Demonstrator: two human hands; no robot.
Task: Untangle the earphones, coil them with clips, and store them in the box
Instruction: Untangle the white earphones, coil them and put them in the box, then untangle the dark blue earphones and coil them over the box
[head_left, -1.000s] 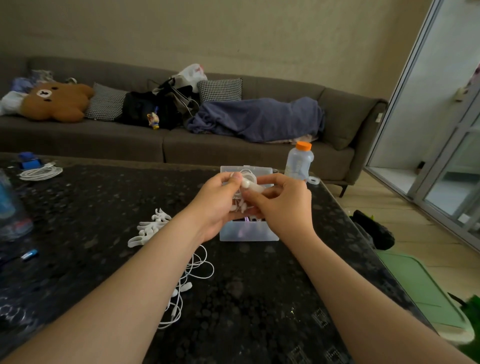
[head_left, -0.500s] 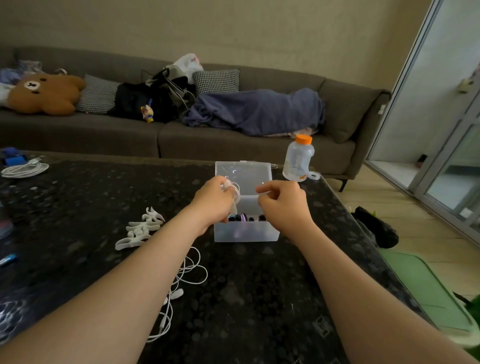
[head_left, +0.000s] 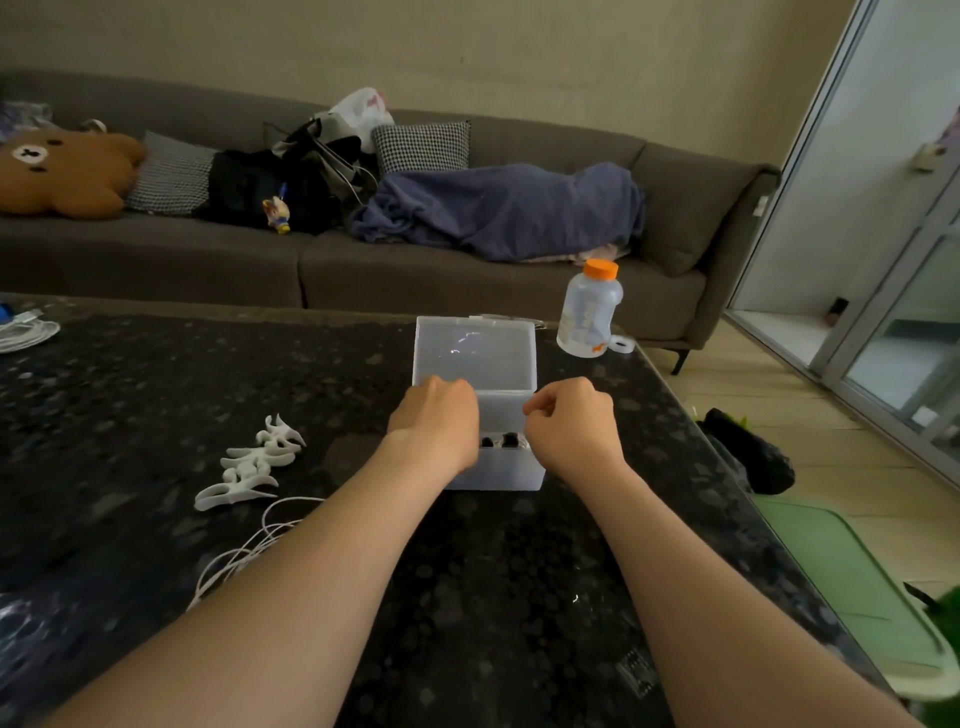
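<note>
A: Where is the box sitting?

B: The clear box (head_left: 493, 467) is sitting on the dark speckled table (head_left: 519, 597), lid (head_left: 475, 353) standing open at the back. Some dark items are showing inside it, between the two hands. More white earphones (head_left: 244, 556) are lying in a loose tangle on the table to the left, just in front of a pile of white clips (head_left: 249, 462).

A: And the hands?

B: The left hand (head_left: 434, 423) is hovering over the box's left side, knuckles up, fingers curled down into the opening. I cannot tell whether it is gripping anything, because the fingers are hiding behind the back of the hand. The right hand (head_left: 571, 421) is hanging over the right edge in a loose fist, thumb and forefinger pinching together. Nothing is showing between them.

A: What could be going wrong here?

B: If a coiled set is going in, I'd judge it could be springing loose from its clip and snagging on what's already inside. The light box could also be sliding or tipping if a hand is pressing on one wall.

A: Anything close by at risk?

B: The bottle (head_left: 589, 312) with the orange cap is standing near the box's far right corner; a shoved box might be knocking it.
</note>
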